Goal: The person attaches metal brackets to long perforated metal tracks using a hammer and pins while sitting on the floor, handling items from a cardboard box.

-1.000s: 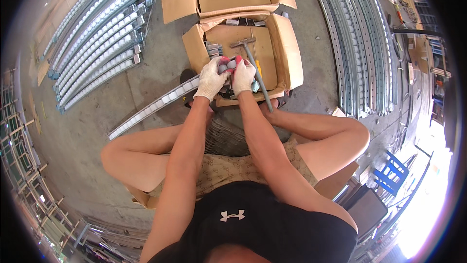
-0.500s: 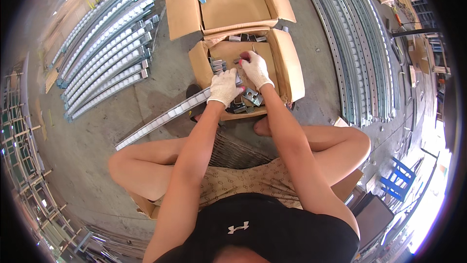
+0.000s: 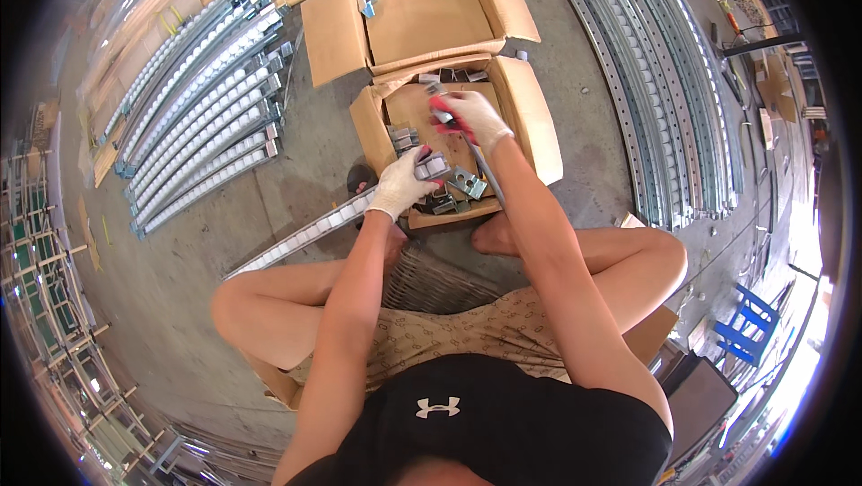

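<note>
My left hand (image 3: 401, 184), in a white glove with red-coated fingers, is closed around the upper end of a roller track (image 3: 314, 233), a narrow metal rail lined with white rollers. The rail slants down left toward my left knee, and its end lies over the near part of an open cardboard box (image 3: 536, 122). Above that box, my gloved right hand (image 3: 474, 118) grips a hammer-like tool (image 3: 486, 168); its grey shaft runs back along my forearm. Blur hides the tool's exact shape. Loose metal brackets (image 3: 466, 182) lie in the box beside the rail end.
A second open box (image 3: 435, 14) stands beyond, a bracket (image 3: 368, 1) on its left flap. Several finished-looking roller tracks (image 3: 206, 95) lie on the floor at left. Perforated metal rails (image 3: 651, 91) are stacked at right. A blue plastic piece (image 3: 747, 326) is at lower right.
My right hand has lifted from the box's contents and now holds the hammer-like tool. My left hand has shifted slightly nearer and left, exposing the track's end.
</note>
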A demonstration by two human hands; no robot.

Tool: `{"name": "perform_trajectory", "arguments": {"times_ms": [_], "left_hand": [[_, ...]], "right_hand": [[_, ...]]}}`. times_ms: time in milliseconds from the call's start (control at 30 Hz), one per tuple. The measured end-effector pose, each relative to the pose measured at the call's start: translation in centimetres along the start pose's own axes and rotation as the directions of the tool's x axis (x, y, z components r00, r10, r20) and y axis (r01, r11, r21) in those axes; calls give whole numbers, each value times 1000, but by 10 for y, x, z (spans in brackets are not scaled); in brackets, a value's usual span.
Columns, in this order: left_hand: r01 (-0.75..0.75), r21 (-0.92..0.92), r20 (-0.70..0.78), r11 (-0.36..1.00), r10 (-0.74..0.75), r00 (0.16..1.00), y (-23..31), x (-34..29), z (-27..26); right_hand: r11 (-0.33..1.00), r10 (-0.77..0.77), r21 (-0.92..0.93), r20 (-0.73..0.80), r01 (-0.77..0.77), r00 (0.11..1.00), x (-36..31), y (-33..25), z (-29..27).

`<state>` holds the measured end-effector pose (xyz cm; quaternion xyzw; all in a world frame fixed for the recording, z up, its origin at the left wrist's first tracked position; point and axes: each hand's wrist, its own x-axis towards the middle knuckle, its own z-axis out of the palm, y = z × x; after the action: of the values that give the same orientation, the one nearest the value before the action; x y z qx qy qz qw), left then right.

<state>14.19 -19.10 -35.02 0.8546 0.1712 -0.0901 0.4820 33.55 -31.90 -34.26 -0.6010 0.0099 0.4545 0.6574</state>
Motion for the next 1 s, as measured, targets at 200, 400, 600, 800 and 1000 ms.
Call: {"name": "perform_trajectory", "arguments": {"times_ms": [200, 400, 600, 800, 1000], "left_hand": [[-9, 183, 19, 983, 6, 1000, 24, -2, 2], [5, 397, 31, 918, -19, 999, 41, 8, 5], [-80, 407, 97, 910, 44, 994, 53, 1, -11], [-125, 364, 53, 923, 113, 992, 44, -17, -14], [-111, 328, 57, 938, 98, 994, 57, -24, -16]], "right_hand": [[935, -80, 284, -415, 213, 906, -88, 25, -51], [946, -160, 172, -488, 275, 858, -110, 44, -20], [994, -52, 75, -321, 81, 946, -86, 52, -26], [966, -45, 216, -400, 142, 916, -98, 60, -1], [915, 0, 382, -322, 130, 947, -100, 79, -6]]}}
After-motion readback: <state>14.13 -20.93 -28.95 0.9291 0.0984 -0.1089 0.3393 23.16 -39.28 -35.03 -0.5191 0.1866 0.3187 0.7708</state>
